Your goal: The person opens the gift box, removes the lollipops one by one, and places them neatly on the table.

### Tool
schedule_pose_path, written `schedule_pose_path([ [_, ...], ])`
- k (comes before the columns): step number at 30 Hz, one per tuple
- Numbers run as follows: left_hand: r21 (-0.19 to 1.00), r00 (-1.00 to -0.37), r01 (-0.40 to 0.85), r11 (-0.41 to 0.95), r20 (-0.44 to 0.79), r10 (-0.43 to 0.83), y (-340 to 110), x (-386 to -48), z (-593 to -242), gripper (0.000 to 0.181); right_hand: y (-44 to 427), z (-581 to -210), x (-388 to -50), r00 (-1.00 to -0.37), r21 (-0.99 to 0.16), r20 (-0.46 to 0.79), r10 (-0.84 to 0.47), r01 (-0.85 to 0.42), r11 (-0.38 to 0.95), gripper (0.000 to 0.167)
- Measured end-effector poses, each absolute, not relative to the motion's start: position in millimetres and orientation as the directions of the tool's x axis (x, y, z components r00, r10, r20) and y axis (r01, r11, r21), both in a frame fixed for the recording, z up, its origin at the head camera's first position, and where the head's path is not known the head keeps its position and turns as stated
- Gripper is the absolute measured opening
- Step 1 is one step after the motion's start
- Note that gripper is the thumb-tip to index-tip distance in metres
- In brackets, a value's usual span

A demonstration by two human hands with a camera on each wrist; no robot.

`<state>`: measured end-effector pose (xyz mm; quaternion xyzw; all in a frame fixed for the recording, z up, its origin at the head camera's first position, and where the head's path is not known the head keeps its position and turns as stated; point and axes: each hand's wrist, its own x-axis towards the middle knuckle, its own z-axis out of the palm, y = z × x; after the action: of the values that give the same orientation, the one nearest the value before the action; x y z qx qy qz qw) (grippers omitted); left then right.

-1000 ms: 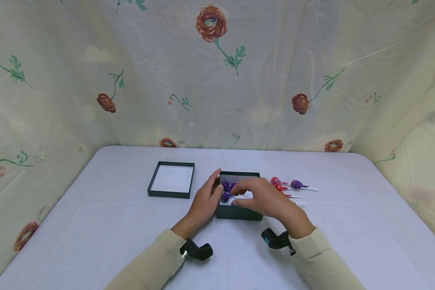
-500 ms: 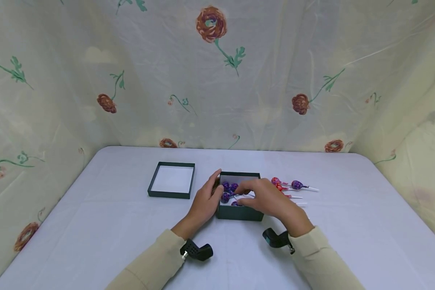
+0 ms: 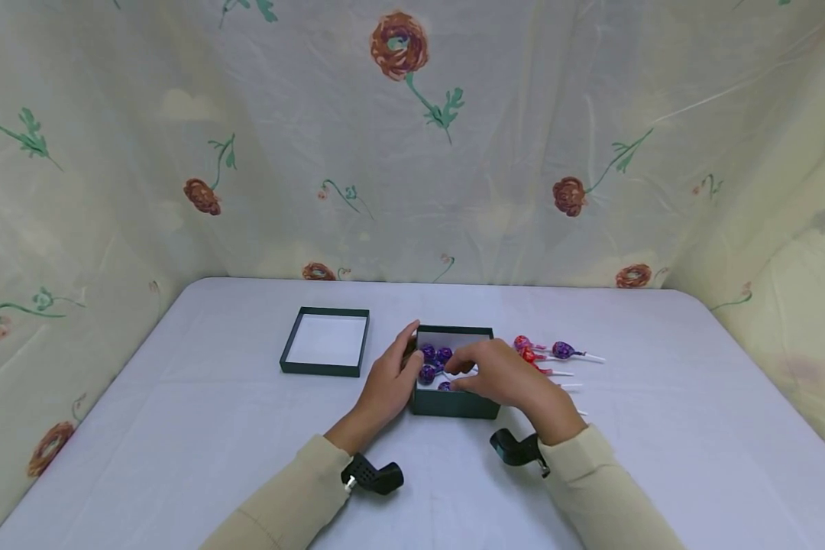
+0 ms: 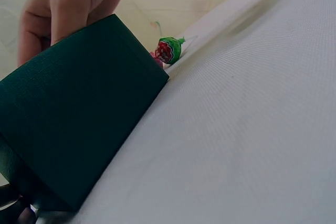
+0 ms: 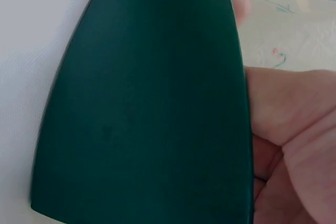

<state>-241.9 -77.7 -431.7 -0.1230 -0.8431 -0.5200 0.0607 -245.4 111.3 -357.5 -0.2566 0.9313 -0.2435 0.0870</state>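
Observation:
A dark green box (image 3: pixel 454 405) stands uncovered on the table, with several purple-wrapped lollipops (image 3: pixel 428 374) inside, heads towards its left wall. My left hand (image 3: pixel 388 378) grips the left side of the box, thumb at the rim and fingers along the outside. My right hand (image 3: pixel 498 374) reaches over the right wall; its thumb and index finger are bent and apart above the white sticks. The right wrist view shows the box's green wall (image 5: pixel 147 98) hiding those fingertips. In the left wrist view, my right hand (image 4: pixel 73 3) dips behind the box edge.
A shallow green-rimmed lid (image 3: pixel 325 370) lies inner side up to the left. Right of the box are several lollipops, among them a purple one (image 3: pixel 562 350) and a red one (image 3: pixel 529 355); my right hand hides part of them. A flowered curtain (image 3: pixel 488 191) hangs behind the table.
My right hand has drawn back slightly to the right, its fingers parting, and a purple lollipop head near the box's front wall has come into sight. My left hand has stayed put.

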Motion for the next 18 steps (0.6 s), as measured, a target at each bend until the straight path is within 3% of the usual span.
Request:
schedule_pose_path([
  [18,0.856,-0.961,0.276,0.437,0.238,0.140,-77.5,-241.9,-432.4,0.051,107.8,-355.5,-248.6,-0.833,-0.514,-0.091,-0.546,-0.431,0.741,0.005],
])
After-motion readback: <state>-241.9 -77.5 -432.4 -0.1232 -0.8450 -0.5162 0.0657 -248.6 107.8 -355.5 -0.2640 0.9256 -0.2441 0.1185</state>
